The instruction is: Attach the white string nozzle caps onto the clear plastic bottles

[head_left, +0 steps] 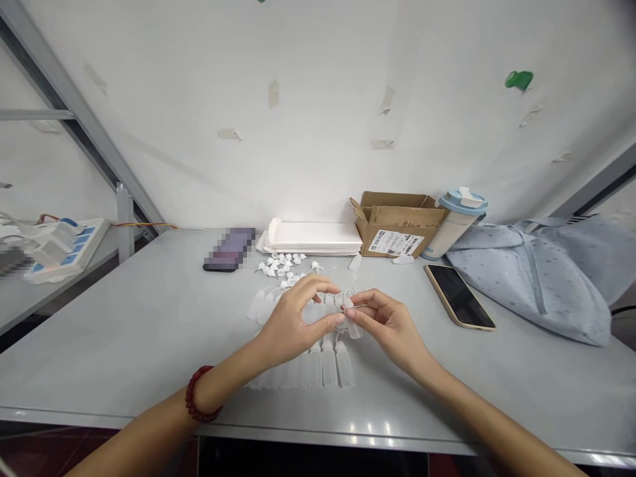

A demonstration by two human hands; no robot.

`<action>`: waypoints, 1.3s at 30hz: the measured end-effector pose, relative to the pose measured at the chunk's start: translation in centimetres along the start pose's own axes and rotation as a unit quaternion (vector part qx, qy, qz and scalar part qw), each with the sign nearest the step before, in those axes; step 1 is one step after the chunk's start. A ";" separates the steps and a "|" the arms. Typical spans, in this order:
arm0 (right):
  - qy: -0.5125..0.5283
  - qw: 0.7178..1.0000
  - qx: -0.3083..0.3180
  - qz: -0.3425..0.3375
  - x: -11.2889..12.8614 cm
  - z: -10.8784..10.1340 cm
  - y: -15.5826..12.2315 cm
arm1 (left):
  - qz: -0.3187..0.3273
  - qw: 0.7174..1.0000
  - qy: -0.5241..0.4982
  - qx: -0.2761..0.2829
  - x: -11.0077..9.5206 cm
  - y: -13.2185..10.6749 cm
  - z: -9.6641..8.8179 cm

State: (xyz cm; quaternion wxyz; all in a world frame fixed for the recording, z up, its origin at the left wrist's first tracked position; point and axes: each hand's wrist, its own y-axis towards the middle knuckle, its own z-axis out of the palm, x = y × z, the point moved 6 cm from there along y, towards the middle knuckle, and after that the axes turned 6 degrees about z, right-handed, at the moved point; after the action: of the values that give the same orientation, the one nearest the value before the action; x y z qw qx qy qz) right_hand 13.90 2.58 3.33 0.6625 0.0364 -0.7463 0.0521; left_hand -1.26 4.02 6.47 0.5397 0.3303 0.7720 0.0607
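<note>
Between the thumb and fingers of my right hand (pixel 395 326) is a small translucent squeeze bottle (pixel 354 330), held tilted above the table. My left hand (pixel 291 321) curves open beside it, thumb and index finger apart, the thumb tip close to the bottle; whether they touch I cannot tell. Below my hands lies a front row of similar bottles with white caps (pixel 328 368). Another row of bottles (pixel 257 305) lies behind, partly hidden by my left hand. Further back is a loose pile of small white caps (pixel 279 265).
Along the wall stand a stack of white trays (pixel 318 233), an open cardboard box (pixel 397 228) and a blue-lidded cup (pixel 454 222). A phone (pixel 460 297) and a grey-blue cloth bag (pixel 531 278) lie right. Another phone (pixel 231 248) is back left, beyond it a power strip (pixel 74 248).
</note>
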 end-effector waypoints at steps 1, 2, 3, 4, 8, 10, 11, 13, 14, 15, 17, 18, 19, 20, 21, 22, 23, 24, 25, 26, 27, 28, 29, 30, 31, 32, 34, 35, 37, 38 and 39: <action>0.000 1.000 -0.002 0.004 0.0 -0.1 0.0 | -0.001 0.999 -0.027 0.017 -0.2 -0.1 0.2; 0.000 1.000 -0.001 0.008 0.0 -0.1 0.1 | -0.014 0.997 -0.065 0.032 -0.2 -0.1 0.3; 0.004 1.000 0.000 0.012 0.0 -0.1 0.1 | -0.034 0.993 -0.104 0.044 0.0 -0.2 0.5; 0.009 1.000 0.001 0.017 0.0 -0.1 0.0 | -0.056 0.987 -0.138 0.056 0.2 -0.3 0.6; 0.028 0.999 0.007 0.032 0.0 0.0 -0.1 | -0.113 0.974 -0.184 0.073 1.0 -0.4 0.8; 0.029 0.999 0.005 0.036 0.1 0.1 -0.1 | -0.112 0.974 -0.184 0.075 1.1 -0.4 0.8; 0.028 0.999 0.002 0.037 0.1 0.1 -0.1 | -0.106 0.974 -0.184 0.077 1.1 -0.3 0.9; 0.028 0.999 -0.002 0.038 0.1 0.0 -0.2 | -0.091 0.976 -0.180 0.081 0.9 -0.3 1.1; 0.029 0.999 -0.004 0.038 0.1 0.0 -0.2 | -0.081 0.978 -0.172 0.082 0.8 -0.3 1.1; 0.031 0.999 -0.005 0.038 0.2 0.0 -0.2 | -0.066 0.983 -0.153 0.081 0.7 -0.3 1.2; 0.040 0.998 -0.004 0.039 0.2 0.1 -0.2 | -0.017 0.993 -0.082 0.083 0.2 -0.4 1.3; 0.045 0.998 -0.003 0.040 0.2 0.1 -0.3 | 0.016 0.996 -0.037 0.085 -0.1 -0.5 1.5; 0.049 0.998 -0.003 0.040 0.3 0.2 -0.3 | 0.050 0.995 0.009 0.089 -0.5 -0.7 1.7; 0.051 0.998 -0.004 0.039 0.3 0.2 -0.4 | 0.081 0.991 0.049 0.094 -0.8 -0.9 1.9; 0.051 0.998 -0.005 0.037 0.3 0.2 -0.4 | 0.104 0.986 0.080 0.099 -1.0 -1.0 2.2; 0.049 0.998 -0.005 0.036 0.4 0.3 -0.5 | 0.120 0.982 0.103 0.103 -1.1 -1.2 2.4; 0.045 0.998 -0.003 0.035 0.4 0.3 -0.5 | 0.131 0.979 0.121 0.104 -1.2 -1.3 2.6; 0.040 0.999 0.001 0.033 0.4 0.4 -0.4 | 0.137 0.976 0.134 0.104 -1.3 -1.4 2.7; 0.032 0.999 0.008 0.032 0.3 0.4 -0.4 | 0.143 0.974 0.145 0.103 -1.4 -1.5 2.8; 0.020 0.999 0.016 0.032 0.3 0.3 -0.3 | 0.149 0.972 0.152 0.103 -1.5 -1.5 2.8; 0.002 0.999 0.027 0.034 0.3 0.3 -0.2 | 0.153 0.970 0.156 0.106 -1.6 -1.5 2.8; -0.019 0.998 0.044 0.037 0.3 0.2 -0.1 | 0.156 0.968 0.157 0.114 -1.7 -1.5 2.9; -0.043 0.996 0.064 0.042 0.2 0.0 0.0 | 0.158 0.967 0.158 0.126 -1.9 -1.6 3.0; -0.069 0.992 0.089 0.050 0.2 -0.1 0.0 | 0.158 0.965 0.157 0.141 -2.0 -1.7 3.1; -0.094 0.987 0.116 0.058 0.2 -0.3 0.0 | 0.156 0.962 0.157 0.160 -2.1 -1.8 3.3; -0.119 0.981 0.140 0.069 0.2 -0.5 -0.1 | 0.153 0.959 0.159 0.180 -2.1 -1.9 3.6; -0.167 0.963 0.190 0.097 0.2 -0.7 -0.4 | 0.148 0.950 0.166 0.218 -2.3 -2.3 4.2; -0.186 0.952 0.216 0.113 0.1 -0.8 -0.7 | 0.145 0.946 0.171 0.234 -2.4 -2.5 4.5; -0.213 0.930 0.264 0.139 -0.1 -0.7 -1.2 | 0.142 0.938 0.182 0.260 -2.5 -2.9 5.1; -0.221 0.922 0.282 0.147 -0.1 -0.6 -1.4 | 0.141 0.934 0.187 0.269 -2.5 -3.1 5.3; -0.228 0.915 0.296 0.151 -0.2 -0.5 -1.6 | 0.140 0.931 0.192 0.276 -2.4 -3.2 5.6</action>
State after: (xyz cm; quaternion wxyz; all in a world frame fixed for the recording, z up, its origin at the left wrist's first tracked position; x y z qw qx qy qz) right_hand 14.61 1.09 3.24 0.4180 0.1287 -0.8241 0.3599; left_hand 2.66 -1.36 4.64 0.2546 0.5528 0.7933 -0.0173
